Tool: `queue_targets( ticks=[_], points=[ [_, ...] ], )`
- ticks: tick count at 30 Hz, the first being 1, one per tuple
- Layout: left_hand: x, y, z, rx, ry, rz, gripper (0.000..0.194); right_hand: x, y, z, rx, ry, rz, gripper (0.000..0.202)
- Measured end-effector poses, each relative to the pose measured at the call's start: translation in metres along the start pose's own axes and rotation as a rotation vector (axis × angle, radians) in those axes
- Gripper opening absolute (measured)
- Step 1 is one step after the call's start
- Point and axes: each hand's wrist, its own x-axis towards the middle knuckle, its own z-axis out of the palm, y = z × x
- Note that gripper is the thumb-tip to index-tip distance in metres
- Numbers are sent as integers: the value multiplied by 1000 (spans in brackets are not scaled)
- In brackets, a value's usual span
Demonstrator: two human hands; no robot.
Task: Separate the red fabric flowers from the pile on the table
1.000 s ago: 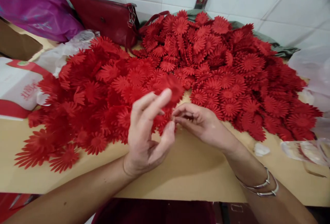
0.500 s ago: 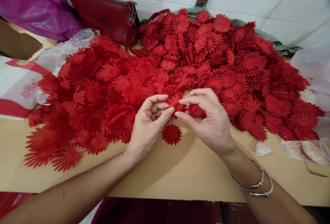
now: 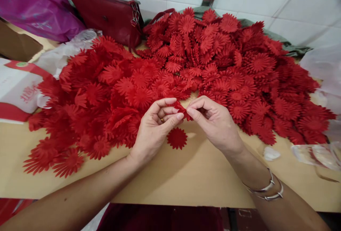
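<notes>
Between my two hands is a small red petal piece (image 3: 182,110), partly covered by fingers. My left hand (image 3: 157,126) pinches its left side between thumb and fingers. The thumb and index finger of my right hand (image 3: 215,122) are pressed together on its right side. One flat red flower piece (image 3: 177,138) lies on the table just below my left fingertips. Past my hands spreads a large heap of red flower pieces (image 3: 202,57), with a second, brighter heap (image 3: 98,92) on the left.
A dark red handbag (image 3: 106,18) and a purple bag (image 3: 37,7) stand at the back left. A white and red package (image 3: 18,89) lies at the left. On the tan table (image 3: 170,185), a small white piece (image 3: 271,153) and clear plastic (image 3: 317,154) lie at the right.
My right thumb and index finger have closed on the petal piece, which now looks folded or bunched. The red piece seen near my right fingers before no longer shows.
</notes>
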Motion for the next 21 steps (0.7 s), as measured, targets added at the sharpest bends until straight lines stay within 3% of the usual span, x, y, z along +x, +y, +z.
queue_targets(
  ticks=[9, 21],
  points=[
    [1, -3, -2, -21, -17, -9, 30, 1, 8, 0, 269, -11, 136, 20],
    [2, -5, -7, -33, 76, 42, 27, 12, 22, -8, 702, 242, 322, 16]
  ],
)
